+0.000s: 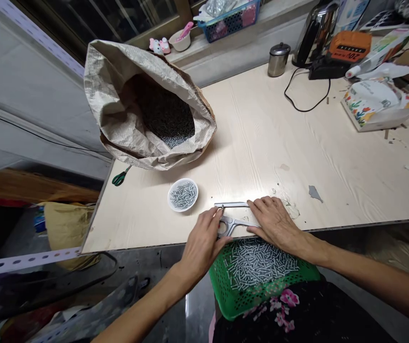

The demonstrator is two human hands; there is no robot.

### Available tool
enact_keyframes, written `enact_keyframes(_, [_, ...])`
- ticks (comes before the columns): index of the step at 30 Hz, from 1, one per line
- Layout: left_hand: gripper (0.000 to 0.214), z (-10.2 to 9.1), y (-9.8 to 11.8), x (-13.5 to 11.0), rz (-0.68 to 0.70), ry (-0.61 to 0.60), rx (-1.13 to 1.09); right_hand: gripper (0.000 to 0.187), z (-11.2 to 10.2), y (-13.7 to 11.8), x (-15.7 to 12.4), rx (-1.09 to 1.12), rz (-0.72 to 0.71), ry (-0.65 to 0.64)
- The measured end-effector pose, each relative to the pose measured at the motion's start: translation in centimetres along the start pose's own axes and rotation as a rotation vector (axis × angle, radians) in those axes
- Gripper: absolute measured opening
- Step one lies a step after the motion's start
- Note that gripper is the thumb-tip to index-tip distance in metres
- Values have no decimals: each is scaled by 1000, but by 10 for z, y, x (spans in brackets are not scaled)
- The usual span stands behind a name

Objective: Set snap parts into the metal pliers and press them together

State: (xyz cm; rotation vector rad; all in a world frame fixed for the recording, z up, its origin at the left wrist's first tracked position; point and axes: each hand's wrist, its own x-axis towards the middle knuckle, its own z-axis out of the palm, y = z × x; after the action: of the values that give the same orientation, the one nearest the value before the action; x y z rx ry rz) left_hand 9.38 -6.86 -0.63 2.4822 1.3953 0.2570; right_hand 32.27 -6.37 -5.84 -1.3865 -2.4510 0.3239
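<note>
A grey metal bracket (238, 223) with a ring at its left end lies at the table's front edge, next to a straight metal bar (231, 205); whether they are one piece I cannot tell. My left hand (202, 238) closes round the ring end, its fingertips at a small dark screw-like piece (222, 208). On the right end, my right hand (276, 221) grips bar and bracket between fingers and thumb. Below the edge, a green plastic basket (222, 290) holds many small metal screws (261, 264). A white bowl (169, 197) of similar screws stands left of my hands.
A large woven sack (118, 114), open and partly filled with screws, stands at the back left. Green-handled scissors (119, 178) lie near the left edge. Further right are a metal canister (279, 59), an orange battery (349, 46), a black cable (306, 110) and a tissue pack (378, 102).
</note>
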Motion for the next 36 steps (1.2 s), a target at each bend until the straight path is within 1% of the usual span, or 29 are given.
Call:
enact_keyframes(2, [64, 15, 2, 20, 100, -63, 25, 43, 1, -1, 1, -5, 15, 1])
enact_keyframes(5, [62, 27, 4, 49, 184, -210, 18, 48, -1, 2, 0, 20, 10, -16])
enact_keyframes(8, [54, 26, 6, 62, 209, -310, 53, 51, -3, 6, -3, 57, -37, -41])
enact_keyframes(10, [45, 23, 6, 62, 216, -324, 80, 41, -2, 6, -4, 57, -28, -40])
enact_keyframes(13, [23, 24, 4, 57, 199, -313, 72, 17, 5, -2, -2, 37, -13, -21])
enact_keyframes(15, [15, 28, 2, 55, 167, -292, 63, 19, 10, -6, 2, 33, -33, -8])
enact_keyframes(17, [16, 33, 2, 54, 135, -263, 60, 21, 13, -5, 7, 35, -50, -6])
enact_keyframes(19, [19, 36, 1, 51, 106, -204, 42, 12, 10, 0, 12, 17, -58, -9])
enact_keyframes(20, [24, 37, 1, 49, 98, -161, 21, 16, 7, 5, 15, 5, -61, -15])
enact_keyframes(22, [38, 34, -1, 41, 74, -55, -47, 43, -1, 15, 20, -8, -65, -30])
enact_keyframes(23, [42, 30, -3, 35, 43, 5, -85, 53, -4, 21, 22, -4, -66, -40])
enact_keyframes(24, [40, 25, -5, 28, -8, 61, -115, 56, -7, 25, 24, 3, -65, -49])
enact_keyframes(26, [29, 13, -11, 15, -177, 142, -130, 46, -10, 33, 30, 2, -46, -56])
enact_keyframes(27, [26, 7, -15, 9, -282, 152, -117, 38, -9, 35, 33, -5, -34, -56])
enact_keyframes(28, [27, 1, -19, 5, -384, 132, -98, 32, -7, 35, 36, -16, -26, -56])
enact_keyframes(29, [29, -4, -22, 2, -479, 84, -81, 27, -5, 35, 39, -28, -24, -57])
enact_keyframes(31, [29, -10, -25, -1, -624, -62, -67, 21, 1, 33, 45, -60, -36, -56])
enact_keyframes(33, [28, -10, -25, 2, -694, -208, -76, 19, 7, 29, 50, -97, -56, -43])
enact_keyframes(36, [27, -4, -19, 8, -727, -333, -75, 21, 13, 26, 54, -143, -79, -12])
